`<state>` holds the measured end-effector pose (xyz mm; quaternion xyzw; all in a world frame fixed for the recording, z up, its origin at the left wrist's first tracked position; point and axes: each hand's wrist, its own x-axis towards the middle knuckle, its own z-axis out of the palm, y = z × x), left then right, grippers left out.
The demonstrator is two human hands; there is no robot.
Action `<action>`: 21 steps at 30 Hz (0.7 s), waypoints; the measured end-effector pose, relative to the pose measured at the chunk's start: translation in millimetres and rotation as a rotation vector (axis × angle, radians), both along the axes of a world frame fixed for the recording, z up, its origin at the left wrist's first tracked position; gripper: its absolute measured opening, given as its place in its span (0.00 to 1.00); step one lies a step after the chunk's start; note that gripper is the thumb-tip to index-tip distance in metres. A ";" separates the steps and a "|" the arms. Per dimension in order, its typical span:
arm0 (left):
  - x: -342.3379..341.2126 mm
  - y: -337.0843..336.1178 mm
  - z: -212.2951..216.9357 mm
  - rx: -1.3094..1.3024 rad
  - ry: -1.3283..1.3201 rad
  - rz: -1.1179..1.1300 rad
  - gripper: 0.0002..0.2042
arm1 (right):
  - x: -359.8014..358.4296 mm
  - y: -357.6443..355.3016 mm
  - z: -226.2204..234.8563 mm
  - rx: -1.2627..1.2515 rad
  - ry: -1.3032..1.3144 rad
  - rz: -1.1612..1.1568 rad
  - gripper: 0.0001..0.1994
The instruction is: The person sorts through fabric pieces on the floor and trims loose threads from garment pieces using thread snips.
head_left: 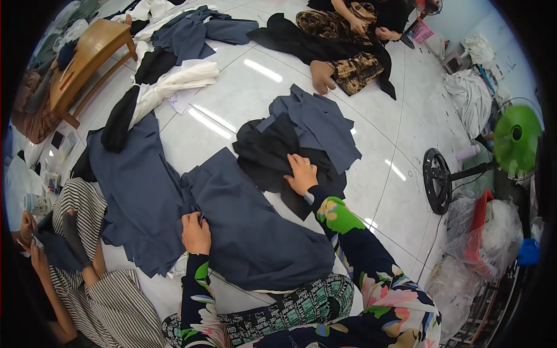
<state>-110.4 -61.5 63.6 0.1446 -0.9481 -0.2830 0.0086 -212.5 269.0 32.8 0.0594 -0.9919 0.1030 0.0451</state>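
On the white tiled floor (371, 145), seen from the head camera, a large blue-grey cloth (255, 232) lies spread in front of the person's knees. The left hand (195, 233) rests closed on the cloth's left edge, pinching a fold together with a small dark tool. Just beyond the cloth, the right hand (301, 174) lies flat, fingers open, on a black fabric piece (267, 153), holding nothing. A standing fan (513, 139) lies far right of the cloth

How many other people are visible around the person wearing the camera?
2. One in striped clothing sits at the lower left, beside the grey-blue fabric stack. One in dark patterned trousers sits at the top centre on the floor. Others may be hidden beyond the rim.
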 end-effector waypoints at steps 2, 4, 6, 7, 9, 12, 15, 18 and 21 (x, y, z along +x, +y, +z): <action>-0.3 2.8 0.8 0.005 -0.011 -0.006 0.10 | 8.6 -3.1 0.8 -0.047 -0.015 0.019 0.36; -0.5 5.4 1.9 0.009 -0.019 -0.014 0.10 | 15.7 -6.2 10.7 -0.051 -0.039 0.032 0.36; -1.2 6.2 3.1 0.034 -0.013 -0.015 0.09 | 14.7 -4.6 10.3 -0.060 -0.062 0.046 0.35; -1.8 5.8 3.4 0.033 -0.007 -0.019 0.09 | 9.9 0.9 10.0 -0.184 -0.066 0.092 0.34; 2.3 -0.4 2.1 0.006 0.005 -0.009 0.09 | -8.3 8.3 22.9 -0.411 0.012 0.130 0.32; 0.0 0.1 -13.0 0.051 0.065 -0.033 0.09 | -62.7 67.4 37.1 -0.258 0.270 0.003 0.31; 1.9 -2.5 -21.5 0.104 0.139 -0.037 0.07 | -106.7 126.0 30.0 0.019 -0.061 -0.224 0.55; -4.2 14.0 -40.6 0.165 0.187 -0.038 0.08 | -120.2 204.6 8.4 -0.027 -0.234 -0.286 0.71; 5.5 3.2 -38.0 0.057 0.214 0.002 0.08 | -139.9 165.6 5.0 0.035 -0.392 -0.333 0.61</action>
